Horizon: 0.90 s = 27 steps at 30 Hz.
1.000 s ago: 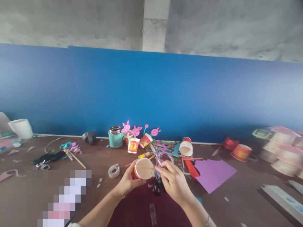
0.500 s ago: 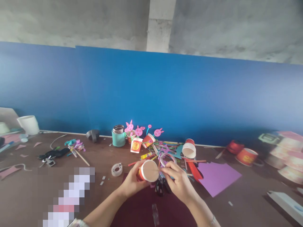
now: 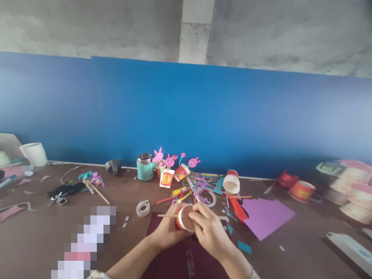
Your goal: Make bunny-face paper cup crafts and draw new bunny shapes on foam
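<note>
My left hand [image 3: 167, 231] is wrapped round a red and white paper cup [image 3: 185, 219], its tan round face turned toward me. My right hand [image 3: 205, 223] is closed, with its bent fingertips against that face; what they pinch is hidden. A thin wooden stick [image 3: 164, 216] shows left of the cup, and a similar pale length [image 3: 220, 218] shows beyond my right hand. I cannot tell whether these are one stick or whether it passes through the cup. A dark red mat [image 3: 165, 261] lies under my hands.
Behind stand decorated paper cups [image 3: 166, 179] with pink animal faces and a teal flask [image 3: 145, 167]. A tape roll [image 3: 143, 208] lies left, purple paper [image 3: 269, 217] right. Craft scraps surround a ring-shaped roll [image 3: 206, 197]. A blue panel [image 3: 186, 112] borders the table's back.
My right hand has moved in from beside the cup onto its face. The cup has shifted slightly lower. Stick lengths now show on both sides of my hands.
</note>
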### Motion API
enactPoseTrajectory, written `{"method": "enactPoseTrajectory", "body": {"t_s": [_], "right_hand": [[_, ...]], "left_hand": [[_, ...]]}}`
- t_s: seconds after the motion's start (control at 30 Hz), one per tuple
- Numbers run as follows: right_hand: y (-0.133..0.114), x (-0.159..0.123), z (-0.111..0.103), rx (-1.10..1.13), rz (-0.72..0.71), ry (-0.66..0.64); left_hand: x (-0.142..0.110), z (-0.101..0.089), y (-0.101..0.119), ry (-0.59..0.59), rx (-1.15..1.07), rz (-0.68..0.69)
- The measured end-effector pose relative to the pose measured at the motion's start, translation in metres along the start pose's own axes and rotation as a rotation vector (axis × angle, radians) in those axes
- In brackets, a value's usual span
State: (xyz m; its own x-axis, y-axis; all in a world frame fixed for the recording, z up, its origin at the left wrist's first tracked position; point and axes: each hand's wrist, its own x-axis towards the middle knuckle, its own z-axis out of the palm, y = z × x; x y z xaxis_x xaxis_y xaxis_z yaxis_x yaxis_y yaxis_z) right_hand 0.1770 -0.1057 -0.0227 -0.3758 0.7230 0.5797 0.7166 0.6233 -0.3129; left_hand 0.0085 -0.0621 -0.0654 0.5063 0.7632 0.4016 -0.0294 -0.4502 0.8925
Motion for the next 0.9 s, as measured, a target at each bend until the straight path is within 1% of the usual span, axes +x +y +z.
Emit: {"method": "enactPoseTrajectory", "body": {"t_s": [0.07, 0.13, 0.2, 0.23, 0.27, 0.33, 0.43, 0.47, 0.53, 0.6, 0.67, 0.7, 0.73, 0.8, 0.9], "right_hand": [[0.015, -0.001, -0.007, -0.012, 0.013, 0.083], [0.031, -0.002, -0.013, 0.013, 0.066, 0.192], [0.044, -0.004, -0.014, 0.088, 0.146, 0.304], [0.047, -0.004, -0.013, 0.14, 0.2, 0.346], [0.049, -0.004, -0.01, 0.201, 0.256, 0.363], [0.046, -0.003, -0.003, 0.34, 0.377, 0.329], [0.033, -0.001, 0.009, 0.527, 0.534, 0.191], [0.029, 0.0, 0.012, 0.572, 0.56, 0.155], [0.023, 0.0, 0.017, 0.612, 0.569, 0.113], [0.022, -0.001, 0.018, 0.592, 0.562, 0.107], [0.022, -0.001, 0.017, 0.554, 0.561, 0.139], [0.023, -0.001, 0.015, 0.543, 0.553, 0.164], [0.023, -0.001, 0.014, 0.537, 0.536, 0.187], [0.021, 0.0, 0.01, 0.53, 0.486, 0.22], [0.017, 0.001, 0.006, 0.476, 0.436, 0.224]], "left_hand": [[0.002, -0.005, 0.0, 0.114, -0.13, -0.06], [0.004, -0.012, 0.0, 0.261, -0.18, -0.093], [0.006, -0.016, -0.001, 0.385, -0.135, -0.09], [0.007, -0.017, -0.001, 0.426, -0.093, -0.08], [0.007, -0.017, -0.002, 0.458, -0.04, -0.064], [0.006, -0.015, -0.005, 0.493, 0.084, -0.02], [0.002, -0.01, -0.008, 0.447, 0.292, 0.055], [0.0, -0.008, -0.008, 0.411, 0.351, 0.084], [-0.004, -0.005, -0.007, 0.315, 0.426, 0.15], [-0.006, -0.003, -0.004, 0.195, 0.437, 0.196], [-0.008, -0.003, -0.002, 0.087, 0.41, 0.193], [-0.008, -0.003, -0.001, 0.056, 0.39, 0.178], [-0.008, -0.003, 0.0, 0.044, 0.369, 0.16], [-0.007, -0.002, 0.001, 0.069, 0.319, 0.115], [-0.004, -0.001, 0.002, 0.19, 0.231, -0.001]]}}
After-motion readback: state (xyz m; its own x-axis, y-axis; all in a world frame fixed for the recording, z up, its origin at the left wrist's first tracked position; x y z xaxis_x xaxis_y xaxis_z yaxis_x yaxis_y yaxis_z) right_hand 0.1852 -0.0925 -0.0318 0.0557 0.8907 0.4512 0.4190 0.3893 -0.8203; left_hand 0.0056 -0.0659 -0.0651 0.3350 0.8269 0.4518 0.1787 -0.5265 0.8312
